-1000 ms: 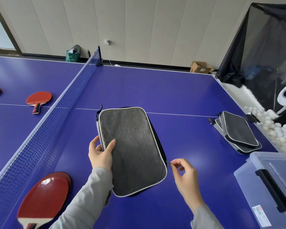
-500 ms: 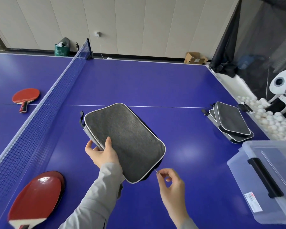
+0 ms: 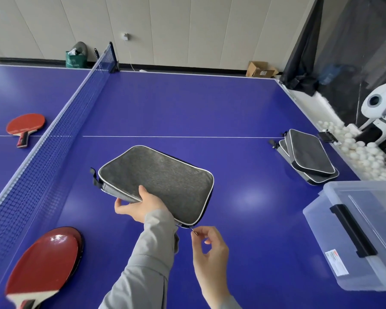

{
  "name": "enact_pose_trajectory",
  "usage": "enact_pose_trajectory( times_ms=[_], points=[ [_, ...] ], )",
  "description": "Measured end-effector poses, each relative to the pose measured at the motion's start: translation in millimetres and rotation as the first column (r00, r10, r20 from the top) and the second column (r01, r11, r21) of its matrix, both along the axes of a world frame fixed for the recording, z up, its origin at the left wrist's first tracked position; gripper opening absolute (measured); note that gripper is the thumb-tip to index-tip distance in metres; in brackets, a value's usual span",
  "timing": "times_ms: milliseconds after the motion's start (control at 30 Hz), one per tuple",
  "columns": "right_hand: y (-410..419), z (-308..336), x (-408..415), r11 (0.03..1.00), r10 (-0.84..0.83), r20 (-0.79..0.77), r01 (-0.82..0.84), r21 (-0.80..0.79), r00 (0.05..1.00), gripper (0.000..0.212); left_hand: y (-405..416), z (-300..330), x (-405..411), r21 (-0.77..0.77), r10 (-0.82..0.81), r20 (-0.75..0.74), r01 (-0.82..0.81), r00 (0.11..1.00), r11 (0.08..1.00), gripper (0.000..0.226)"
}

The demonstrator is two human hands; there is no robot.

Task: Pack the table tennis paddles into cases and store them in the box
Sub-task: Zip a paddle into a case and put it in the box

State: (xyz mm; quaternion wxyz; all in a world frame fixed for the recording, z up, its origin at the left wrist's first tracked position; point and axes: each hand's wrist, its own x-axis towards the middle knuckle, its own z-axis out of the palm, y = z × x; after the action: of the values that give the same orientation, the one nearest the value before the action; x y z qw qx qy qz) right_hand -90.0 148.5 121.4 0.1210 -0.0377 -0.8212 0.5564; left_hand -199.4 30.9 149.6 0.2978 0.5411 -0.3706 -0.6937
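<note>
**Mia:** What is the person holding?

**Ben:** A flat grey cloth paddle case with white trim (image 3: 158, 181). It is lifted above the big blue table tennis table (image 3: 187, 103), near the middle, and tipped a bit.

**Mia:** Which hand holds it?

**Ben:** The left hand (image 3: 140, 206) grips the near edge. The thumb lies on top of the case and the fingers curl under it.

**Mia:** And the other hand?

**Ben:** The right hand (image 3: 210, 248) is just under the near corner of the case. Its thumb and first finger pinch the small metal zipper pull (image 3: 193, 230). The other fingers are curled loosely.

**Mia:** Is a paddle inside the case?

**Ben:** I cannot tell.

**Mia:** Where are the other paddles?

**Ben:** A red paddle with a black edge (image 3: 42, 264) lies at the near left, beside the dark blue net (image 3: 54, 139). It looks like another paddle sits under it. One more red paddle (image 3: 26, 126) lies on the far side of the net.

**Mia:** Are there more cases?

**Ben:** Yes, a pile of grey cases (image 3: 308, 159) sits at the right edge of the table.

**Mia:** And the box?

**Ben:** A clear plastic box with a black handle (image 3: 357, 237) sits at the near right corner, just beside the pile. Lots of white balls (image 3: 361, 152) lie past the table edge, by a white ball machine (image 3: 381, 112).
</note>
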Motion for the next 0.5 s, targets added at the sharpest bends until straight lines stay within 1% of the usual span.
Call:
enact_pose_trajectory(
  times_ms=[133,267,333,367,433,500],
  points=[
    [-6,-4,1,1.000,0.017,-0.004,-0.017,-0.014,1.000,0.018,2,-1,1,-0.022,-0.009,-0.012,0.008,1.000,1.000,0.052],
    [-2,-8,1,0.996,0.084,0.049,-0.085,0.018,0.995,0.018,-5,-5,3,-0.066,-0.058,-0.039,0.055,0.998,0.996,0.051],
    [7,-6,-1,0.995,0.096,0.051,-0.098,0.028,0.994,0.016,-12,-11,6,-0.104,-0.121,-0.035,0.117,0.992,0.988,0.052],
    [14,-3,-4,0.997,0.076,0.032,-0.077,0.021,0.997,0.015,-17,-14,7,-0.124,-0.160,-0.033,0.155,0.987,0.980,0.052],
    [33,3,-16,1.000,-0.008,-0.017,0.008,-0.010,1.000,0.016,-29,-20,11,-0.155,-0.263,-0.030,0.255,0.964,0.954,0.051],
    [53,10,-35,0.996,-0.068,-0.011,0.067,-0.051,0.998,0.017,-40,-26,14,-0.174,-0.397,-0.036,0.385,0.917,0.906,0.049]
  ],
)
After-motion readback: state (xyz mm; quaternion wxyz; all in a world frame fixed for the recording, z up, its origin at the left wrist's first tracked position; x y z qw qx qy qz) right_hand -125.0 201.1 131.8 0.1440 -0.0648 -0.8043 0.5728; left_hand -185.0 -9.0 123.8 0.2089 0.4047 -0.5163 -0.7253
